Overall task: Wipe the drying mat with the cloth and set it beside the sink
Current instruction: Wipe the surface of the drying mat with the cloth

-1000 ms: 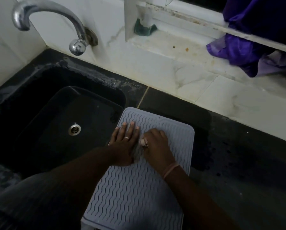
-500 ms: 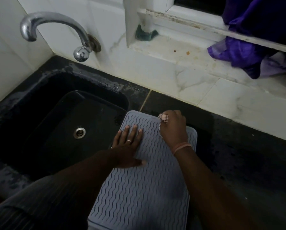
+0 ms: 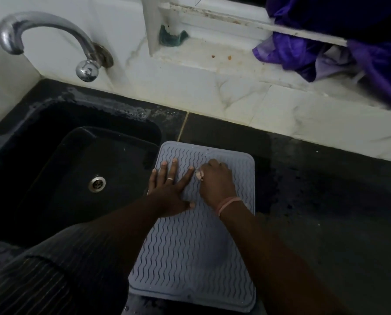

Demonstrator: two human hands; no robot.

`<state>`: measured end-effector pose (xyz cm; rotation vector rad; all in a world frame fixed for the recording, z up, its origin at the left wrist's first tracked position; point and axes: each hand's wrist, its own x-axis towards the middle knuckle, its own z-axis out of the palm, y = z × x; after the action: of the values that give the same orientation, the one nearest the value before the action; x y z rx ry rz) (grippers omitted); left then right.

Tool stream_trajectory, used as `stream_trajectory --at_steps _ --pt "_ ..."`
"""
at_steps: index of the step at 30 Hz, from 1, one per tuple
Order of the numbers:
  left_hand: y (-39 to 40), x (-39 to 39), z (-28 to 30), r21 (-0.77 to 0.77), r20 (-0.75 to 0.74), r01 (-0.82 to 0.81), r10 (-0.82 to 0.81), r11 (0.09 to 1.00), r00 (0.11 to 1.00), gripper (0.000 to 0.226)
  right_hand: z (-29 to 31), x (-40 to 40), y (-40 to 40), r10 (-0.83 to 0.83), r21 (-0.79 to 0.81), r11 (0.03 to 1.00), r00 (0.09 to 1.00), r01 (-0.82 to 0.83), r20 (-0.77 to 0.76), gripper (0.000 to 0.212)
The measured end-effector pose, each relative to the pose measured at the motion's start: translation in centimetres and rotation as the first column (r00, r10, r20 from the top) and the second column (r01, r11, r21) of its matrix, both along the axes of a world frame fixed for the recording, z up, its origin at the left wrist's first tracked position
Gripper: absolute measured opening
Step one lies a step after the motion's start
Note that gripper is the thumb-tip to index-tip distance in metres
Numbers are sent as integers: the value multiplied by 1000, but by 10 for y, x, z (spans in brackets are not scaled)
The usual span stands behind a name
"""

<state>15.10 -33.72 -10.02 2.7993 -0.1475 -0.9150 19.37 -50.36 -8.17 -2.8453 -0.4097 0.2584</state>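
Drying mat (image 3: 190, 258) flat on table (image 3: 326, 223) just right of sink (image 3: 76, 169), long axis running near-to-far. Left hand (image 3: 169, 192) spread flat, pressing mat. Right hand (image 3: 217, 185) clenched around cloth (image 3: 199, 175) on far end.

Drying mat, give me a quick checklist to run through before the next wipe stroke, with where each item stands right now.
1. Drying mat lies flat on the dark counter, right of the sink: ok.
2. Left hand rests flat on the mat's left part, fingers spread, holding it down: ok.
3. Right hand is curled round the cloth, only a pale scrap showing: ok.
4. Cloth touches the mat surface: cannot tell, the hand covers it.
5. Mat's near edge sits fully on the counter: cannot tell, too dark there.
6. Mat wiped all over: cannot tell.
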Motion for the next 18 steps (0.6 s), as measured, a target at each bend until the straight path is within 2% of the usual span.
stream_trajectory --at_steps 6,11,13,14,16,18 --pt "4 3 -3 -57 -6 22 -22 998 1000 111 -21 -81 -10 -25 94 995 1000 24 4 15" --pt "10 14 7 -35 -37 68 -70 997 997 91 -20 -130 -13 -26 120 992 998 34 -62 17" --pt "13 18 18 14 6 97 -97 995 995 93 -6 -121 -14 -13 120 992 984 35 -179 11" --pt "13 19 23 35 36 99 -100 995 994 94 -1 -110 -15 -40 173 982 976 78 -214 9" --pt "10 19 28 51 76 87 -91 995 993 97 7 -76 -13 -146 267 944 972 192 -181 7" --pt "8 18 30 72 88 86 -92 994 992 102 5 -36 -7 -255 292 918 964 268 -81 6"
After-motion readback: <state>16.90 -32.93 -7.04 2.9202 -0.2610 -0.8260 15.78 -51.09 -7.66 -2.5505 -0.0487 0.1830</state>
